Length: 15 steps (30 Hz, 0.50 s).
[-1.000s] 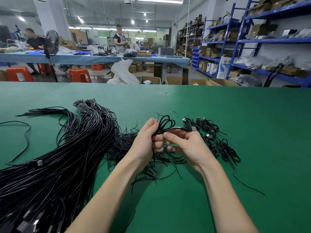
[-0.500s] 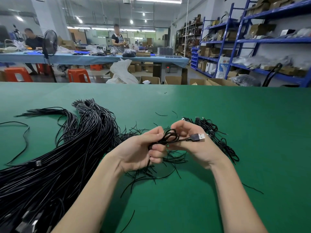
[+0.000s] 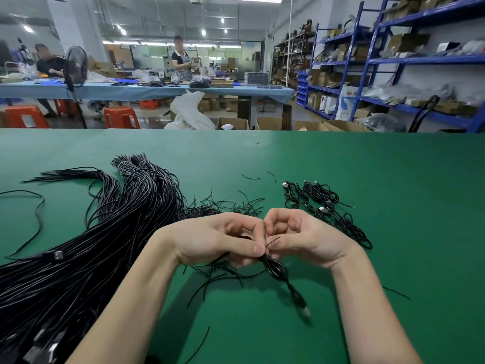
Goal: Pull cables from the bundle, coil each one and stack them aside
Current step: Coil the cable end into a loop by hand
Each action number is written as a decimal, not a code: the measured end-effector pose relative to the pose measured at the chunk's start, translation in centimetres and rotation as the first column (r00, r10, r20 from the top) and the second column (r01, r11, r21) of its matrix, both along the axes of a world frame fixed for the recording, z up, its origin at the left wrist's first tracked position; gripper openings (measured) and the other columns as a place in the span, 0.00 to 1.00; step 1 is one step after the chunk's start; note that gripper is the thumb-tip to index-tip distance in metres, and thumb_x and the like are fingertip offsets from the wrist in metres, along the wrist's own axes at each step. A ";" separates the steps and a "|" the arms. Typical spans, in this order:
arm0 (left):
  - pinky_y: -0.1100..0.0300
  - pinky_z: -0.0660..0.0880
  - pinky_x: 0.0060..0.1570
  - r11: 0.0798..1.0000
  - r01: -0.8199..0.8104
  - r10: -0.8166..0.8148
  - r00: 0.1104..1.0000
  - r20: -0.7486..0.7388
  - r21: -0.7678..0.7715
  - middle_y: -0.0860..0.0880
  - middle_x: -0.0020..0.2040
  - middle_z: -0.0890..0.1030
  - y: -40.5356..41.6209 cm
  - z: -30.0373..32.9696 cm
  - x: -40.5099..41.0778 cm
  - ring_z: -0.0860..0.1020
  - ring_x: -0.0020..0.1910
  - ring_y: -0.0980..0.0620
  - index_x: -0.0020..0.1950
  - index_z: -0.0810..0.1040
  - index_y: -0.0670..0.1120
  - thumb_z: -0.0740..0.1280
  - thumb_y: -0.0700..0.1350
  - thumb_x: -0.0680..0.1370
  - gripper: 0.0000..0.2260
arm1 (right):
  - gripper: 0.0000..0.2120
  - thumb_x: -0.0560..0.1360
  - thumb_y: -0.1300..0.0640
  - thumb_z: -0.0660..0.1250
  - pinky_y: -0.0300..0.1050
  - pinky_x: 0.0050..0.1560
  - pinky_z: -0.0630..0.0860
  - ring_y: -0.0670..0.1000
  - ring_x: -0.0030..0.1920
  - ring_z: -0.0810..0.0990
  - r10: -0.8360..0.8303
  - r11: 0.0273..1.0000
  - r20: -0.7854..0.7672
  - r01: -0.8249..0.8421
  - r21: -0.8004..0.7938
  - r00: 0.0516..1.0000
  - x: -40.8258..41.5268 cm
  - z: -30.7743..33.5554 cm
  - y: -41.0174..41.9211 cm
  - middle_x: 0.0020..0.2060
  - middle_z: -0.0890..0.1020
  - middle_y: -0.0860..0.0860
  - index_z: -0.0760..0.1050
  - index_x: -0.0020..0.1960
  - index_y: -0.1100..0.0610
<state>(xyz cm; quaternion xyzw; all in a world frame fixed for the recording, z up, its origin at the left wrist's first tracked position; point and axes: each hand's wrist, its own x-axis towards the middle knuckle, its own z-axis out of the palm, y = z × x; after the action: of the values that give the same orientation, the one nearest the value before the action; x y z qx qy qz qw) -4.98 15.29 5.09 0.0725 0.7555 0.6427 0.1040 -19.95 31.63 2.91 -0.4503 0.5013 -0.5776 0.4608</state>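
Step in hand looks like securing a coil: left hand (image 3: 223, 240) & right hand (image 3: 301, 237) meet mid-bench toward the near edge, fingers (image 3: 258, 248) curled, pinching the coiled cable (image 3: 274, 266) w/ a thin tie. Plug end dangles, blurred. Next prob: finish the twist, lay it on the stack (image 3: 328, 206) toward the right edge. Bundle (image 3: 91, 245), glossy black cords, fills the left side. Bench (image 3: 393, 179) is matte green.
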 end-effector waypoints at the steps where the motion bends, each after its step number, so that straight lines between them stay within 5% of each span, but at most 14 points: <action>1: 0.65 0.73 0.40 0.996 -0.024 0.024 1.000 -0.005 -0.089 0.49 0.38 0.77 0.0 0.2 0.0 0.75 0.37 0.54 0.43 0.76 0.44 0.67 0.36 0.81 0.08 | 0.09 0.72 0.70 0.72 0.39 0.41 0.81 0.48 0.37 0.82 -0.021 0.999 -0.077 0.023 0.027 0.997 -0.1 0.3 0.1 0.39 0.84 0.53 0.79 0.45 0.58; 8: 0.52 0.72 0.55 0.806 -0.307 0.262 0.952 -0.160 -0.507 0.52 0.42 0.85 -0.3 0.8 -0.3 0.79 0.45 0.51 0.48 0.77 0.48 0.68 0.46 0.81 0.04 | 0.07 0.72 0.62 0.78 0.48 0.56 0.82 0.50 0.47 0.86 -0.329 0.935 -0.508 0.349 -0.059 0.796 0.2 1.7 -1.0 0.43 0.87 0.51 0.84 0.44 0.51; 12: 0.54 0.73 0.48 0.727 -0.417 0.338 0.909 -0.244 -0.546 0.56 0.41 0.86 -0.4 0.7 -0.5 0.75 0.36 0.55 0.50 0.73 0.52 0.66 0.50 0.82 0.05 | 0.06 0.73 0.58 0.78 0.53 0.60 0.79 0.51 0.49 0.85 -0.430 0.897 -0.524 0.414 -0.156 0.735 0.7 1.8 -1.7 0.42 0.87 0.47 0.83 0.45 0.48; 15: 0.54 0.71 0.42 0.726 -0.447 0.343 0.894 -0.289 -0.522 0.55 0.41 0.86 -0.2 0.5 -0.7 0.72 0.35 0.48 0.49 0.71 0.50 0.66 0.48 0.82 0.05 | 0.07 0.73 0.58 0.77 0.55 0.59 0.79 0.50 0.48 0.85 -0.458 0.880 -0.551 0.443 -0.170 0.698 0.8 1.8 -2.0 0.41 0.87 0.47 0.82 0.47 0.48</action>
<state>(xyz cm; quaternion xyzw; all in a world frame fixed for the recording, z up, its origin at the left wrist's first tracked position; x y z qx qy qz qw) -5.66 15.06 5.62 -0.0705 0.9176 0.3821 -0.0844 -19.12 29.63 4.67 -0.4724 0.7040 -0.5150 0.1264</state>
